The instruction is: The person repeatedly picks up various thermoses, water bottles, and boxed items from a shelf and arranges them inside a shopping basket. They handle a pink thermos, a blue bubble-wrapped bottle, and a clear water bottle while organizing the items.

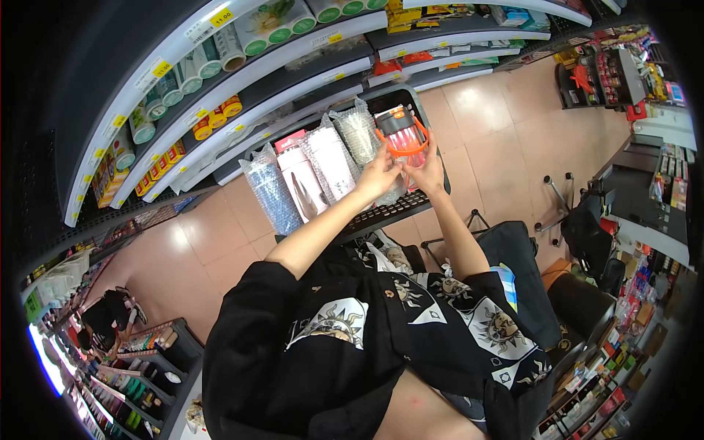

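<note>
Holding a clear, dark-lidded bottle [400,122] with a bright orange loop [408,152], the person in the black patterned shirt [323,352] has it at the right end of a black basket [392,210], just beside a bubble-wrapped container [357,132]. From where I stand, the likeliest trouble is a slip. The bottle looks smooth, and if the grip bears mostly on the loop — rather than on the body — it could swing or tip over the rim toward the tiled floor [469,176]. Pushed sideways, it might knock its wrapped neighbour, and the row is close enough that a nudge could pass along to the pale box [301,180] and the blue-tinted wrapped package [271,192] at the far end.

As for the hands, neither is spread wide. The left hand [378,178] reaches in from the left, its fingers narrowed around the near end of the bottle by the loop; the right hand [427,173] closes in from the other side, fingers up along the orange. How hard either one presses I cannot tell — some of the fingers are hidden.
</note>
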### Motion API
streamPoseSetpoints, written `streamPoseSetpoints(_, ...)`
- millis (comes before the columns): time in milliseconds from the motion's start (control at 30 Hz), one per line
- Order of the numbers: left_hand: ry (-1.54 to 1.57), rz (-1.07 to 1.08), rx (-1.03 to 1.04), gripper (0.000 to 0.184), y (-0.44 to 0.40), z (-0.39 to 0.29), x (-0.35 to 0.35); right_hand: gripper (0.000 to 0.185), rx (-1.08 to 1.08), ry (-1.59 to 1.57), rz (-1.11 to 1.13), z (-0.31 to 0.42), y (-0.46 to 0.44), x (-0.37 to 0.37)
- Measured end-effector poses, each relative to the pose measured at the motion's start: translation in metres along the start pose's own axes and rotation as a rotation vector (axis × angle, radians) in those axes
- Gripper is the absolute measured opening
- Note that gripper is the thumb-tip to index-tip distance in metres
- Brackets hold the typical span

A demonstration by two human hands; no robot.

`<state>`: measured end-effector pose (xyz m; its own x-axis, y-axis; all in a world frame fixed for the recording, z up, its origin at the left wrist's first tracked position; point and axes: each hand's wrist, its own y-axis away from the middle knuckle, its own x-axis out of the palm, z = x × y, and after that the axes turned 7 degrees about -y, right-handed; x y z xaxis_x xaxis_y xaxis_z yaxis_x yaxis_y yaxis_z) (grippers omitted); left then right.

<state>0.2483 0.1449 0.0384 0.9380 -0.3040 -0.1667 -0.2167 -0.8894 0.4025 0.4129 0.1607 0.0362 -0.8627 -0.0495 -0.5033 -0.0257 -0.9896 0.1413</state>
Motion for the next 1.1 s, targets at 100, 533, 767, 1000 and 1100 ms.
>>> streamPoseSetpoints(100,0.118,-0.033,-0.005,0.047,0.029,-0.013,-0.031,0.119,-0.062,0.113,0.045,-0.002,-0.003,-0.001)
streamPoseSetpoints(533,0.395,-0.624,0.08,0.019,0.1,0.005,-0.17,0.124,-0.034,0.106,0.046,-0.012,0.0,-0.006)
streamPoseSetpoints(767,0.427,-0.664,0.145,0.019,0.109,0.011,-0.208,0.125,-0.051,0.161,-0.017,-0.017,0.0,-0.006)
streamPoseSetpoints(1000,0.249,-0.636,0.074,0.021,0.11,0.048,-0.226,0.125,0.154,0.055,0.061,-0.008,0.002,-0.003)
streamPoseSetpoints(1100,0.221,-0.633,0.024,0.023,0.113,0.056,-0.222,0.122,0.198,0.148,0.055,-0.002,0.003,-0.004)
